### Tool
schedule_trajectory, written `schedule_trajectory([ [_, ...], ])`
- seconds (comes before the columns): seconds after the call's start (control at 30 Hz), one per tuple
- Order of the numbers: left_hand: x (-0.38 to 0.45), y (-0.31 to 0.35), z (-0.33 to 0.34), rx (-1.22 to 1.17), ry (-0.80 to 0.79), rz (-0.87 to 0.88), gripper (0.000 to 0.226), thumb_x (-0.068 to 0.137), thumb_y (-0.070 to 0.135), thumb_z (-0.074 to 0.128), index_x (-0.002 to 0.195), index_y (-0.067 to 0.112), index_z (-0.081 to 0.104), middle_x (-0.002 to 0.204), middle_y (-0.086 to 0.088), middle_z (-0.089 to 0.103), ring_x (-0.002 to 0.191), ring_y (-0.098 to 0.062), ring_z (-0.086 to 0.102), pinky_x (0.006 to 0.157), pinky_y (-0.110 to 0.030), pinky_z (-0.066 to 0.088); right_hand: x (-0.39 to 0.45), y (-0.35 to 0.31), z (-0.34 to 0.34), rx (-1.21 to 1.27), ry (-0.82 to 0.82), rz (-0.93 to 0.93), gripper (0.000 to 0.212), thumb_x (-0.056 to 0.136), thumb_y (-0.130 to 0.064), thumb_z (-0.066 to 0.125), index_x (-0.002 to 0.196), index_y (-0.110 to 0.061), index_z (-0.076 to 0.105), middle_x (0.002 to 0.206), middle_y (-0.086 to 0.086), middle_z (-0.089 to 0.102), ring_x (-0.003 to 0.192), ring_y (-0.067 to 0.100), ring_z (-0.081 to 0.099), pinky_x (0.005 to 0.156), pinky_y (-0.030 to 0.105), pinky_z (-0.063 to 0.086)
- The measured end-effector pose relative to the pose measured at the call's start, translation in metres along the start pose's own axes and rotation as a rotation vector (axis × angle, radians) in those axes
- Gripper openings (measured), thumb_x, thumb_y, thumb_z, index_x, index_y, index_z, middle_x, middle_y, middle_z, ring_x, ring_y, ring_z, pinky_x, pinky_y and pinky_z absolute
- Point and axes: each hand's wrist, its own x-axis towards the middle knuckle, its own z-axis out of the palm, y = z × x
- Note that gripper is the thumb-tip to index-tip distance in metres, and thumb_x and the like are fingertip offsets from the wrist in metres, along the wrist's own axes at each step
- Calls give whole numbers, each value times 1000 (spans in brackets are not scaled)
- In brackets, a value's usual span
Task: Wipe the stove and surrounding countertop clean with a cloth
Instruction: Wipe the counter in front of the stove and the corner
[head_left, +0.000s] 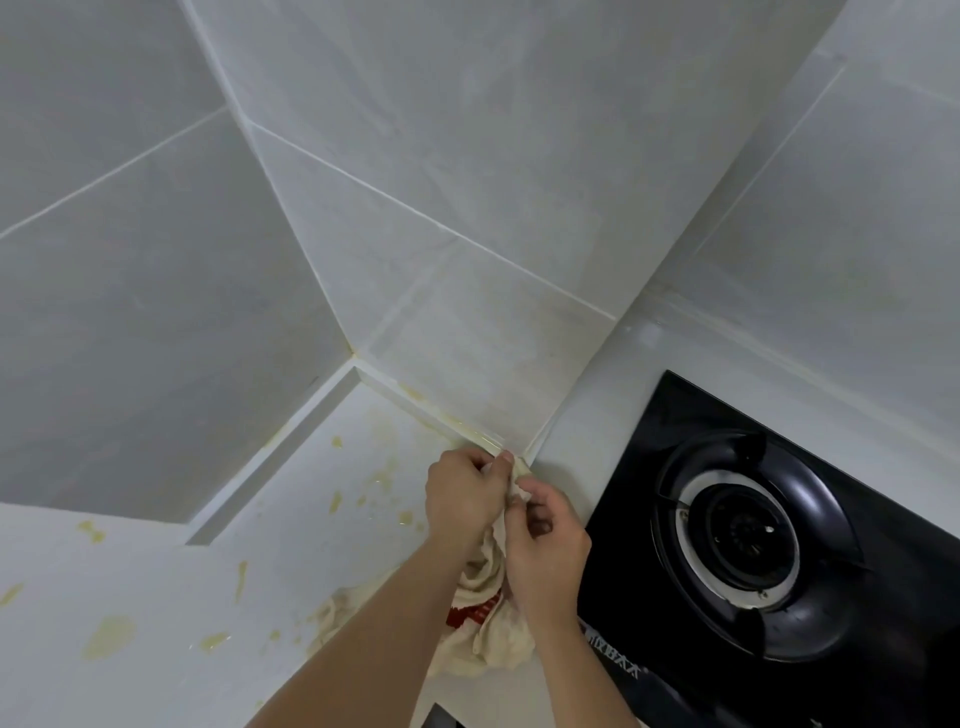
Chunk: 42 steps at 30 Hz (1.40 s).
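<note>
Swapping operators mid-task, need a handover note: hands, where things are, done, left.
Left hand: grips the upper end of the cloth, near the wall corner.
Right hand: pinches the same cloth just beside it.
Cloth: cream with a red patch, hangs bunched below both hands onto the countertop.
Stove: black, to the right of the hands, untouched by the cloth now.
Done: cannot tell; no wiped area is evident.
Left: yellowish spills across the countertop left of the hands and along the wall joint, then the stove surface.
</note>
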Motion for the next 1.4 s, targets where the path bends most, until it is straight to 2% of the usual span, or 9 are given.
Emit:
schedule_trajectory([
  [0.3,24,1,-23,35,-41,-14,35,87,38,74,68,8,74,63,-7,70,65,-21,67,55,-26,44,-1,-4,13,-21,-59,-54,34,90,-3,69,111,-28,74,91,-8,69,80,18,68,72,36,59],
  [0.57,34,-2,-30,5,-45,-29,29,87,35,77,66,16,76,60,4,69,64,-14,65,60,-25,45,-5,-12,13,-85,-85,-153,35,89,3,67,116,-18,74,91,-10,63,77,15,65,67,22,54],
  [0.8,56,-4,-56,-21,13,-50,25,85,38,79,74,15,81,69,-1,74,72,-21,69,68,-30,53,-14,-18,24,-372,-295,-296,53,91,-20,58,144,-25,55,132,-12,53,124,8,53,101,29,50],
  [0.93,69,-8,-70,-86,108,-104,30,86,40,78,72,13,78,63,1,67,68,-22,64,68,-30,51,-24,-26,26,-785,-317,-437,65,82,-33,58,147,-32,47,142,-13,49,133,12,44,101,33,42],
  [1.1,83,-10,-93,-177,236,-119,34,87,39,78,68,11,73,64,-1,66,65,-23,62,70,-40,57,-34,-19,35,-760,-469,-390,72,83,-32,62,149,-35,34,154,-11,36,144,15,32,109,31,42],
  [1.17,73,-15,-95,-206,261,-90,30,88,44,76,80,14,77,75,2,73,70,-20,67,78,-44,61,-32,-17,40,-695,-461,-360,70,85,-26,66,148,-35,37,152,-11,35,139,14,34,110,31,43],
  [1.23,50,-22,-93,-272,270,-39,32,89,48,74,109,23,72,105,9,74,86,-15,72,81,-34,61,-29,-15,43,-630,-438,-340,67,88,-21,67,149,-34,41,150,-12,35,137,13,34,112,30,42],
  [1.3,23,-32,-86,-293,286,129,37,96,29,70,130,23,59,129,13,59,104,-7,68,84,-16,55,-27,-12,46,-580,-421,-308,66,91,-17,66,150,-35,42,149,-15,35,139,10,33,114,26,40],
  [1.4,1,-50,-74,-115,249,407,45,98,2,59,141,12,54,144,3,48,133,-1,49,109,-17,43,-23,-12,58,-472,-411,-216,66,96,-14,66,155,-31,42,154,-16,35,143,5,32,116,18,32],
])
